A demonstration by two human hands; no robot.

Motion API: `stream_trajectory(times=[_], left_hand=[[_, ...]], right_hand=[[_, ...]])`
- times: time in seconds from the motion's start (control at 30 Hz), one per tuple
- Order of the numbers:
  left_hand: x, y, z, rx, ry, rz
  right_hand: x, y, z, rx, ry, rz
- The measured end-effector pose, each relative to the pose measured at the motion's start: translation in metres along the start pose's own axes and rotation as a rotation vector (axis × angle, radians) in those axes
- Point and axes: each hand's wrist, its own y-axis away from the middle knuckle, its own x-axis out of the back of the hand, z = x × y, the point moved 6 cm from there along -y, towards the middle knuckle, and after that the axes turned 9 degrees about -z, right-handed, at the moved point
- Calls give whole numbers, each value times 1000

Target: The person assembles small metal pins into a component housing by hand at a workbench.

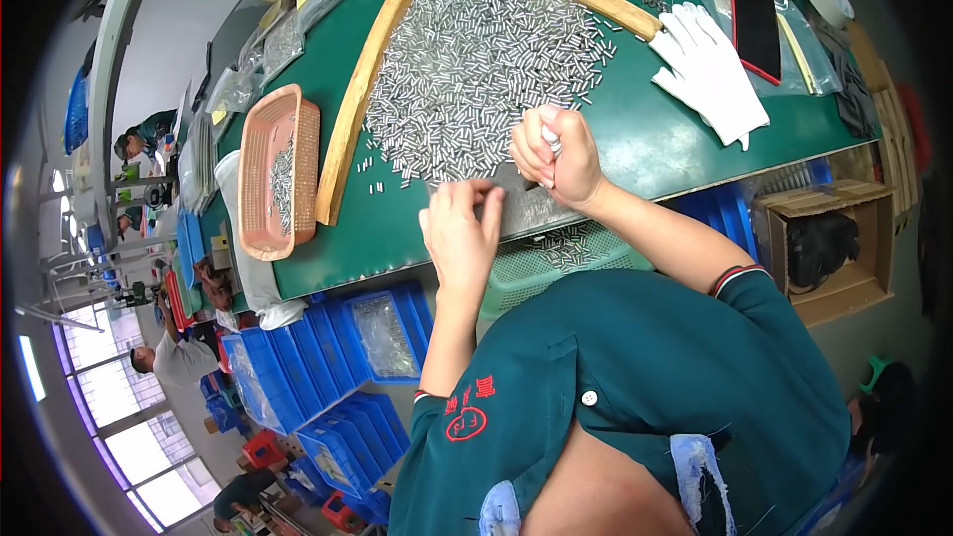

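A broad heap of small shiny metal pins covers the middle of the green table. At its near edge lies a grey metal plate. My left hand rests fingertips down where the pins meet the plate, thumb apart from the fingers, with nothing seen in its grasp. Just right of it, my right hand is closed in a fist over the plate. A bit of something whitish shows between its thumb and fingers; the rest is hidden. Below the plate, a light green basket holds more pins.
Wooden strips flank the heap. On the left stands a pink basket with pins; on the right lie a white glove and a phone. Blue bins and a cardboard box stand below table level. Other people work far left.
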Motion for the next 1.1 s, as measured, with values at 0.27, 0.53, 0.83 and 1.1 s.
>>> stream_trajectory(times=[0.27,0.53,0.83,1.1], left_hand=[[-10,-5,-8,45,-139,78],[-14,1,3,-85,77,-50],[-19,6,4,-30,161,-54],[-18,5,5,-49,170,-40]], right_hand=[[-1,0,1,-9,21,7],[0,1,1,-11,19,11],[-4,1,1,-25,17,-26],[-4,2,2,-37,-14,-23]])
